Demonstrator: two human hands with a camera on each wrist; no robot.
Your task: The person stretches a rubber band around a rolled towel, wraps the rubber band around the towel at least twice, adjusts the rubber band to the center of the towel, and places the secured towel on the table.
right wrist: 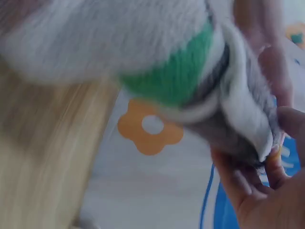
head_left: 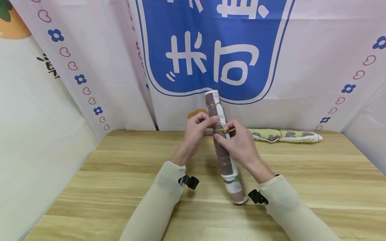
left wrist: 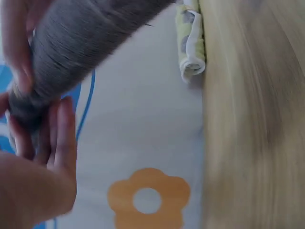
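Note:
A rolled towel (head_left: pixel 223 157), brown with a white edge and a green patch near its lower end, is held up at a slant over the table. Around its middle runs a thin yellowish rubber band (head_left: pixel 221 130). My left hand (head_left: pixel 194 130) grips the roll from the left, its thumb lying across the front beside the band. From the right, my right hand (head_left: pixel 241 142) holds the same roll, with thumb and index finger close to the band. The right wrist view shows the white edge and green patch (right wrist: pixel 174 71) up close; fingers behind the roll are partly hidden.
A second rolled towel (head_left: pixel 286 135), yellow-green with grey patches and banded, lies along the back of the wooden table (head_left: pixel 114 180). Right behind the table hangs a printed curtain (head_left: pixel 304 73) with a blue sign. Both wrists carry small black cameras (head_left: pixel 191 182).

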